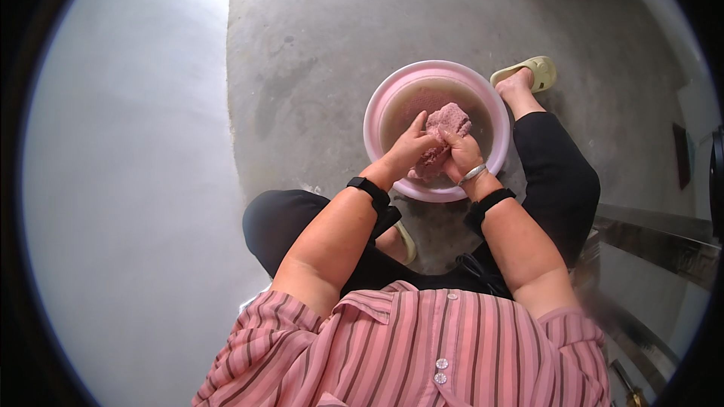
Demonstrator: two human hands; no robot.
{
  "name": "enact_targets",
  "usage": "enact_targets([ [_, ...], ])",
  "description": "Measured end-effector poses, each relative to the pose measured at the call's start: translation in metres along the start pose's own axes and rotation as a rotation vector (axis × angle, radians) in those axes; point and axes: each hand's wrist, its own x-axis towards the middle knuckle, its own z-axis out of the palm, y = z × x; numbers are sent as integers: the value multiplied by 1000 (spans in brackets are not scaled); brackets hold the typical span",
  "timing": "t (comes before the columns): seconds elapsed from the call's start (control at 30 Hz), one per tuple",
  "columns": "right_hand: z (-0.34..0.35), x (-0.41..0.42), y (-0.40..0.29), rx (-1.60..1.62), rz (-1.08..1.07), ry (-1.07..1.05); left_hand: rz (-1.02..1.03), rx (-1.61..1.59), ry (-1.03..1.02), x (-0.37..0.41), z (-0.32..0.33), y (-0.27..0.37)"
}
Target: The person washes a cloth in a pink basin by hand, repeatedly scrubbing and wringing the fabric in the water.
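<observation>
Both my hands hold a bunched, wet pink towel-like cloth (449, 118) over a round pink plastic basin (374, 106). My left hand (412, 147) grips it from the left, its thumb and a finger apart at the top. From the right, my right hand (464, 152) closes on the cloth, with a silver bangle at the wrist. Murky water (481, 124) fills the basin, and more pink cloth shows under its surface toward the far side. The lower end of the held cloth hangs down to the water between my hands.
The basin stands on a grey concrete floor (305, 79) between my legs. My right foot wears a pale green slipper (544, 73) beside the basin's far right rim. At left is a smooth white wall (124, 181). Dark metallic furniture rails (656, 237) lie at my right.
</observation>
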Motion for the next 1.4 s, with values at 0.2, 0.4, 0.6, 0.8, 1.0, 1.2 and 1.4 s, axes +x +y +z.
enact_targets([
  [0.2, 4, -1, 2, 7, -2, 122, 91, 593, -6, -9, 8, 14],
  [0.4, 4, 0, -2, 95, -2, 101, 28, 1098, 44, -17, 28, 22],
  [0.6, -36, 11, -19, 224, 223, -108, 424, 1178, -54, -36, 46, 24],
  [0.8, -28, 7, -8, 160, 140, 164, 363, 911, -145, -37, 45, 19],
  [1.0, -38, 14, 11, 130, 29, 88, 187, 841, 275, -15, 32, 5],
  [1.2, -18, 8, 9, 116, 6, 35, 206, 686, 208, -19, 34, 3],
  [1.4, -61, 19, 9, 156, 128, -64, 186, 594, 111, -22, 37, 11],
])
